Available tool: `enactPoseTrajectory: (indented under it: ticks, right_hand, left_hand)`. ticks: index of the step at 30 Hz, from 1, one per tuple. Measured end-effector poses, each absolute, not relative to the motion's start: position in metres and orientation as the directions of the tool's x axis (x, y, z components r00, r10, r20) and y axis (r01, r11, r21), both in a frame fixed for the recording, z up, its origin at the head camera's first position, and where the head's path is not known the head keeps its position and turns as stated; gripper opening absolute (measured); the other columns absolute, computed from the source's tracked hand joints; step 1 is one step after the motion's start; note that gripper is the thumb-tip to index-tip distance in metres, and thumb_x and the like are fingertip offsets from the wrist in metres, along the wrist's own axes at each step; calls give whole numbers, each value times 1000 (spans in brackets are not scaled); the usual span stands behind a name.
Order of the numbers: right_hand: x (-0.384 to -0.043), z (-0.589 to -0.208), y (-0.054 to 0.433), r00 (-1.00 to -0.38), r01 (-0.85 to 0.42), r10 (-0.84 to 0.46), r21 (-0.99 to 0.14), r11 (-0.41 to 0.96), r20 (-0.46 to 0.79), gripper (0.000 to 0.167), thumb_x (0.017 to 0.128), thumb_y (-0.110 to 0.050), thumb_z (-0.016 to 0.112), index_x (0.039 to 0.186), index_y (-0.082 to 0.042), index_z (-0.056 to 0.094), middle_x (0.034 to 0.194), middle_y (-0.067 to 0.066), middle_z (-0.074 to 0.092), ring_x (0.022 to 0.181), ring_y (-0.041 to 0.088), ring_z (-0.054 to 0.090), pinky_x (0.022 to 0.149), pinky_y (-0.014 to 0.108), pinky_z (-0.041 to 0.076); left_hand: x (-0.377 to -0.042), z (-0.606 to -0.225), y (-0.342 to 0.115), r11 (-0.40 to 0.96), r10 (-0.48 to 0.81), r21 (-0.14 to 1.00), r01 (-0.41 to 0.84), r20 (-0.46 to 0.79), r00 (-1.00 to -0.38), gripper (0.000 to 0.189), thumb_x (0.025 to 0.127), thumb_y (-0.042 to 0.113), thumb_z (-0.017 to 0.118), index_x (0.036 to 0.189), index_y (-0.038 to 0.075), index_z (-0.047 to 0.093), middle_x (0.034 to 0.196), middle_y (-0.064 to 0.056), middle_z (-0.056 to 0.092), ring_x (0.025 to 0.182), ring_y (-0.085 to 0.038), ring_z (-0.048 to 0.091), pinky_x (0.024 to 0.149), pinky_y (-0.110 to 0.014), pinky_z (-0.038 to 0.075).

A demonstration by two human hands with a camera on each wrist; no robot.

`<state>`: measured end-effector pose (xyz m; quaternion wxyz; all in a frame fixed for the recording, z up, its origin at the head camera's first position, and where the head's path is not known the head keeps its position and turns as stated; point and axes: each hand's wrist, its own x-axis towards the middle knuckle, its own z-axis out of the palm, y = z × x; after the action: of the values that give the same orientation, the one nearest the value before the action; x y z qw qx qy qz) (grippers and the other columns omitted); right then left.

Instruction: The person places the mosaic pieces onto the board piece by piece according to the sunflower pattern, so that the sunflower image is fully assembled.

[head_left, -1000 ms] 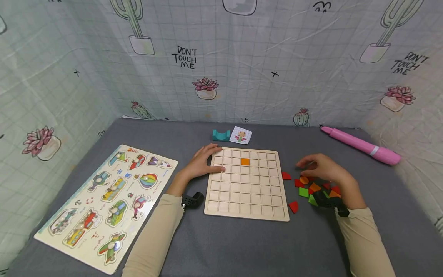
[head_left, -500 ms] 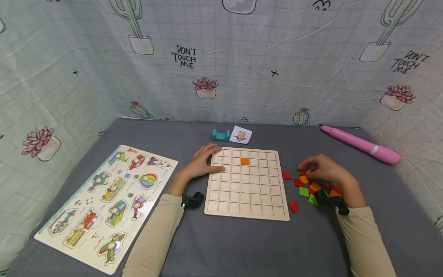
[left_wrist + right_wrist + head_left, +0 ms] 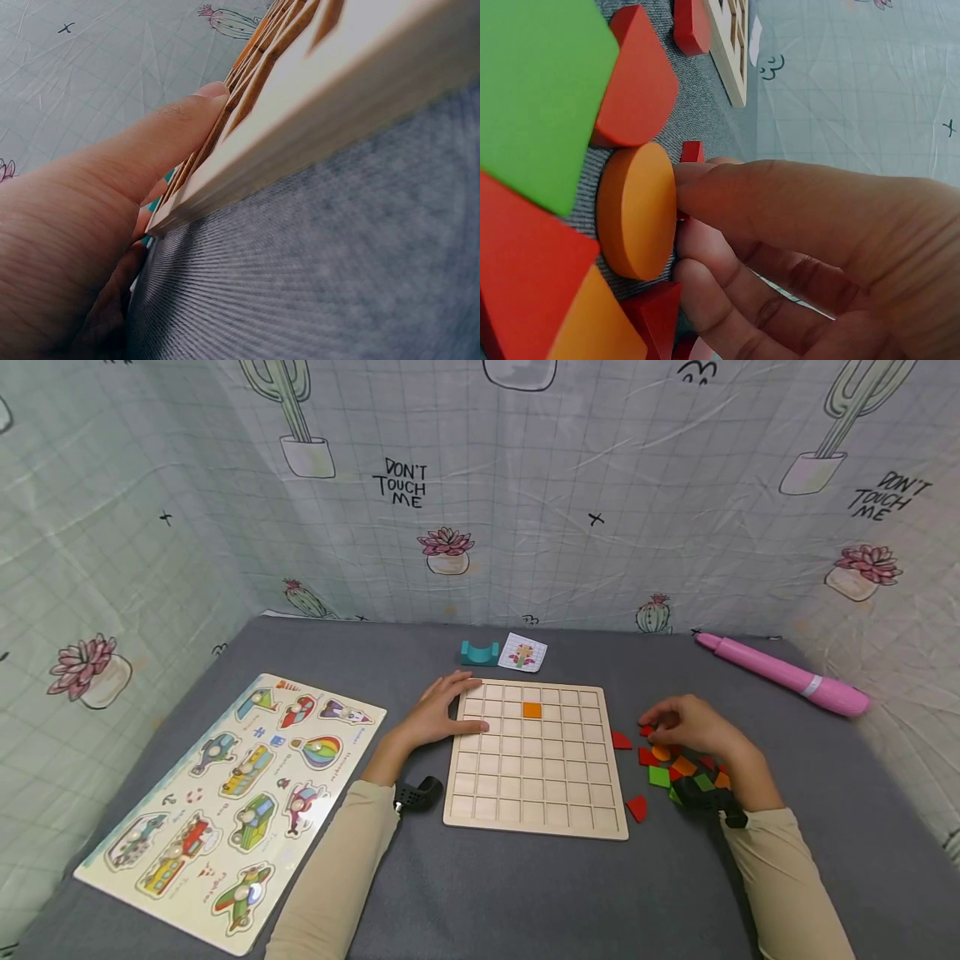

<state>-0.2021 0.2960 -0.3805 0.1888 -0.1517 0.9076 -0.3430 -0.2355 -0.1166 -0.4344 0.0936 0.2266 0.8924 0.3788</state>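
A square wooden grid board lies in the middle, with an orange square tile in one of its upper cells. My left hand rests on the board's upper left, thumb over the grid and the other fingers along the corner; the left wrist view shows the thumb lying over the edge. At the board's right, my right hand pinches a small red piece, mostly hidden behind the thumb in the right wrist view. Beside these fingers is an orange round piece, among red, green and orange pieces.
Two red pieces lie by the board's right edge. Behind it are a teal holder and a picture card. A vehicle puzzle board lies at left, a pink pen-shaped object at back right.
My right hand has closed its fingertips on a red piece at the far side of the pile and shifted slightly left with it. My left hand has stayed in place.
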Motion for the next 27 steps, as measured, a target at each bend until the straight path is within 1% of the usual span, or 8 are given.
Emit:
enactPoseTrajectory:
  ticks: [11,14,20,25,27]
  right_hand:
    - [-202,-383,295,-893,-235,-418,-618,750,-168,26,90,-8,69,111,7,68,85,7,70,67,14,58,59,28,47]
    - [-203,-381,291,-896,-256,-421,-611,749,-140,26,90,-9,69,111,6,68,89,8,69,69,14,58,60,28,47]
    - [-204,-379,283,-894,-314,-440,-584,749,-83,22,89,-7,70,107,5,70,99,15,66,71,13,57,62,28,47]
    - [-205,-382,273,-881,-358,-471,-583,730,-48,21,88,-6,71,106,4,71,99,15,66,69,13,53,61,27,46]
    - [-206,-382,268,-872,-375,-488,-588,717,-38,21,88,-6,71,106,4,71,98,14,65,71,14,54,61,27,47]
  left_hand:
    - [-235,-434,-116,617,472,715,328,-3,-881,78,84,33,76,150,13,40,161,-10,22,148,-41,5,117,-60,5]
    - [-235,-434,-117,615,469,719,324,-4,-883,78,85,33,76,150,13,40,161,-10,21,148,-41,4,117,-61,5]
    - [-237,-436,-118,611,472,716,336,11,-881,78,84,33,76,150,13,40,161,-11,21,148,-42,5,117,-60,4]
    - [-237,-436,-117,612,475,715,338,9,-880,77,85,33,76,150,12,40,161,-11,22,148,-41,5,117,-59,5]
    - [-237,-436,-117,611,478,717,336,5,-878,77,85,33,76,150,13,40,161,-10,21,148,-41,5,118,-59,5]
